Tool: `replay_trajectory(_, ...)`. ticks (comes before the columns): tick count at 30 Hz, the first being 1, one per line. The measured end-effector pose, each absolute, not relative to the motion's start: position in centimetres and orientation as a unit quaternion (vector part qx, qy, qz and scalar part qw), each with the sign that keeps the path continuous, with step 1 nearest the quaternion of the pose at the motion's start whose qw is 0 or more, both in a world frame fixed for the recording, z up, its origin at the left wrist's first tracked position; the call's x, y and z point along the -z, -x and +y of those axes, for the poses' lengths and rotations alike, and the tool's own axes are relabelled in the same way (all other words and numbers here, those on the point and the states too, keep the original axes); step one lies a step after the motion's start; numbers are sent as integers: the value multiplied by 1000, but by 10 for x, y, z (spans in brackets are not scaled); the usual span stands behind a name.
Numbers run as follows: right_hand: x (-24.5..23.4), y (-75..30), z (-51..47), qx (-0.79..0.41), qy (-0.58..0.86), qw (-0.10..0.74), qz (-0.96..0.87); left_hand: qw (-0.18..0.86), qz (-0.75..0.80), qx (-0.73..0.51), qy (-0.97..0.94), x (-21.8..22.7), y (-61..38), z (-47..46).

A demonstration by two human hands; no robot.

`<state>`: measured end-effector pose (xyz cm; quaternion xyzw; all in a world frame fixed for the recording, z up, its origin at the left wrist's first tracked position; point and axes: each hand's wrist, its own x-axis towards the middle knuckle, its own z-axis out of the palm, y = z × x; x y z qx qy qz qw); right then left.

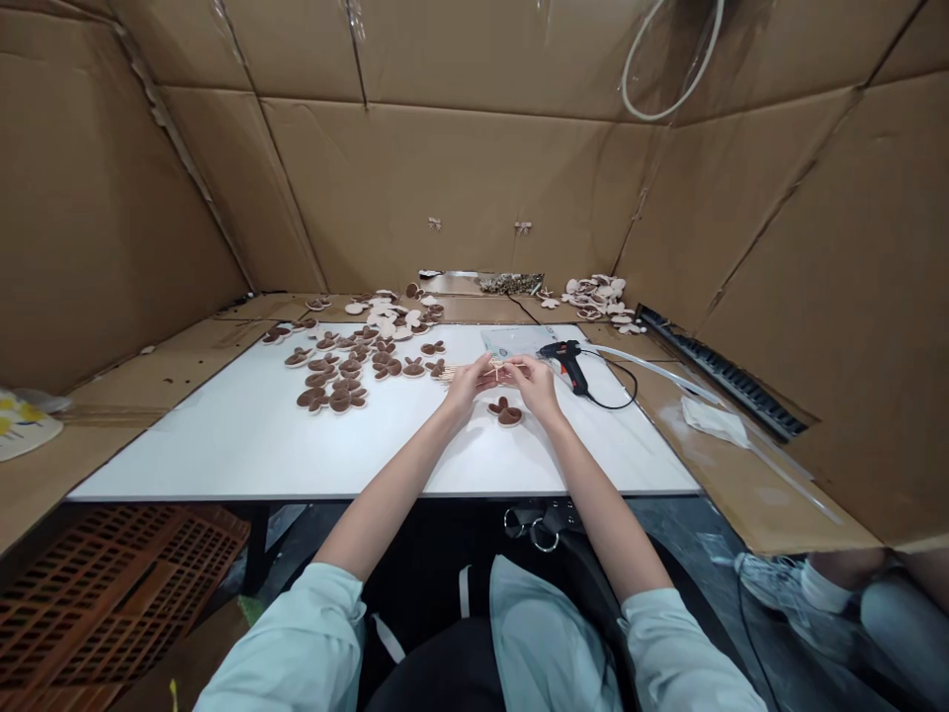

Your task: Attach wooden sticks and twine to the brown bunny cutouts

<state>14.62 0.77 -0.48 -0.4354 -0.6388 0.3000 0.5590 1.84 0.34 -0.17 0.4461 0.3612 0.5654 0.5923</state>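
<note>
Over the white tabletop (244, 435), my left hand (469, 382) and my right hand (534, 381) meet at the middle. Both pinch a small tan bow-like piece with thin strands (495, 370) held between the fingertips. Just below the hands a brown rabbit-ear shaped piece (505, 410) lies flat on the table. A black glue gun (567, 361) rests to the right of my right hand, its cable looping off to the right.
Several brown and pale rabbit-ear pieces (348, 371) spread over the table's far left, with more (599, 297) at the far right. A clear bag (511, 341) lies behind the hands. Cardboard walls surround the table. An orange crate (111, 583) sits lower left. Another person's shoe (771, 583) shows lower right.
</note>
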Motion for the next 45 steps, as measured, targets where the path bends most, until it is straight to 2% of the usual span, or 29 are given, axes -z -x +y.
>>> replay_trajectory(4,3,-147,7,-251,449,550,-658,569,360,-598,-434,3,-17,8)
replay_trajectory(11,5,-143,7,-373,373,560,-638,526,378,-603,-465,3,-13,9)
replay_trajectory(25,5,-141,7,-360,414,551,-630,468,428,-574,-517,3,-14,6)
replay_trajectory(30,2,-142,4,-317,435,526,-659,368,481,-535,-589,4,-12,4)
replay_trajectory(37,6,-143,6,-277,453,506,-679,114,416,-457,-778,3,0,7)
replay_trajectory(41,8,-143,8,-293,444,498,-685,53,423,-402,-810,5,5,10)
replay_trajectory(45,8,-143,8,-340,433,498,-670,38,430,-363,-826,4,8,10)
